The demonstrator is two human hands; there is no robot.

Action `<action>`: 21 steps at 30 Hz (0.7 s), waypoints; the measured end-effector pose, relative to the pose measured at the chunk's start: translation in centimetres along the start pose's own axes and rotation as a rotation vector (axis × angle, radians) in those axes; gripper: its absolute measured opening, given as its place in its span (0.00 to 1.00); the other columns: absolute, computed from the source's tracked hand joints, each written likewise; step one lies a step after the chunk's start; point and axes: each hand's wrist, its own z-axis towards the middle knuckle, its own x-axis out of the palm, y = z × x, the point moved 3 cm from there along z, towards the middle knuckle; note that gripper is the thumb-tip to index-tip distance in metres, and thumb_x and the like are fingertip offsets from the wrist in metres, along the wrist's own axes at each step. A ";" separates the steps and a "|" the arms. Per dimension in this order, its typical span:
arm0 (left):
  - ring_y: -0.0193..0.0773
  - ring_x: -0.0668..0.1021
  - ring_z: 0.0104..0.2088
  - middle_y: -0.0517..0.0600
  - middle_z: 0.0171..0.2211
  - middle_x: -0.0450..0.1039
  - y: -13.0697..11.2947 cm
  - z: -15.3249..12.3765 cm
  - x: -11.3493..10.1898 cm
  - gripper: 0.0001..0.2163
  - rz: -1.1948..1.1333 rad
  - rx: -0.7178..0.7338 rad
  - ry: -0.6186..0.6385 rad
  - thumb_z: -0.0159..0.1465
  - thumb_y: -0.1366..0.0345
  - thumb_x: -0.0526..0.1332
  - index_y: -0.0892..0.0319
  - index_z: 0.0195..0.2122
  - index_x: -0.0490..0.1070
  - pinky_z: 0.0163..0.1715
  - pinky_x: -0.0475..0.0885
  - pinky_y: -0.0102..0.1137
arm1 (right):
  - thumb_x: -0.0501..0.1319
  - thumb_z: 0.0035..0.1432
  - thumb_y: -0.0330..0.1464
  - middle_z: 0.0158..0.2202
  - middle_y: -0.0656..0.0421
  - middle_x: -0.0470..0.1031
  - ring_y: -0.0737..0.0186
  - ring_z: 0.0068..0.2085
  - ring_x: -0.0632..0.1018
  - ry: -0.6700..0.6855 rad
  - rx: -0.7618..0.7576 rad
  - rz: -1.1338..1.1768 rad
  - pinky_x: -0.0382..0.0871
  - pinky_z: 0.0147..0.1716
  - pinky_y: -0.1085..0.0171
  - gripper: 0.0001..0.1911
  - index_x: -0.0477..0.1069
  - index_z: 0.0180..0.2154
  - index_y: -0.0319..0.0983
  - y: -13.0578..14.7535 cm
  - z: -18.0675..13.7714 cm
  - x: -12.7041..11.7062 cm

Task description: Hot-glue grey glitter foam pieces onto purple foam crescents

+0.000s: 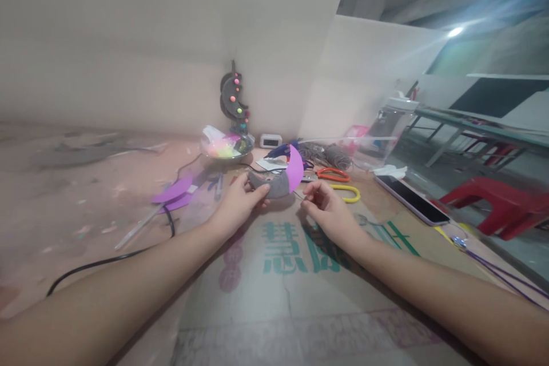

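Observation:
A crescent moon shape is held up over the cardboard, its left part wrapped in grey yarn and its right tip bare purple. My left hand pinches the wrapped part between thumb and fingers. Just right of the crescent, my right hand has its fingers curled together on a thin strand of grey yarn that runs to the crescent's lower edge. Behind the hands lie orange-handled scissors and yellow-handled scissors.
A dark crescent ornament with coloured pompoms stands by the wall behind a clear bowl. Grey yarn, a blue glue gun and a white clock are at the back. Purple cutouts lie left; a phone lies right.

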 end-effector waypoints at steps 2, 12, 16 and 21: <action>0.29 0.74 0.23 0.49 0.33 0.73 -0.1 0.0 0.0 0.15 0.008 -0.005 -0.004 0.54 0.62 0.65 0.62 0.39 0.66 0.24 0.70 0.25 | 0.59 0.47 0.30 0.25 0.67 0.59 0.70 0.25 0.65 0.004 0.058 0.023 0.61 0.25 0.68 0.08 0.60 0.31 0.42 0.0 -0.1 0.1; 0.30 0.75 0.25 0.47 0.30 0.73 0.1 0.1 -0.2 0.14 0.022 0.051 0.024 0.56 0.61 0.65 0.61 0.39 0.65 0.26 0.70 0.26 | 0.59 0.55 0.48 0.19 0.64 0.64 0.69 0.22 0.65 0.022 0.167 -0.002 0.59 0.23 0.68 0.19 0.71 0.31 0.37 -0.4 0.2 -0.4; 0.30 0.74 0.26 0.48 0.34 0.73 -0.2 -0.2 0.1 0.15 0.036 0.067 0.074 0.56 0.62 0.65 0.61 0.41 0.65 0.27 0.70 0.26 | 0.58 0.54 0.51 0.23 0.63 0.66 0.69 0.24 0.67 0.056 0.139 0.093 0.62 0.26 0.68 0.22 0.69 0.28 0.38 -0.5 0.2 -0.3; 0.34 0.76 0.30 0.50 0.35 0.74 -0.5 -0.7 0.7 0.13 0.127 0.092 0.113 0.56 0.63 0.64 0.61 0.40 0.65 0.28 0.71 0.26 | 0.62 0.52 0.49 0.24 0.62 0.67 0.69 0.26 0.68 0.075 0.157 0.091 0.63 0.27 0.68 0.19 0.69 0.26 0.39 -0.8 0.3 -0.2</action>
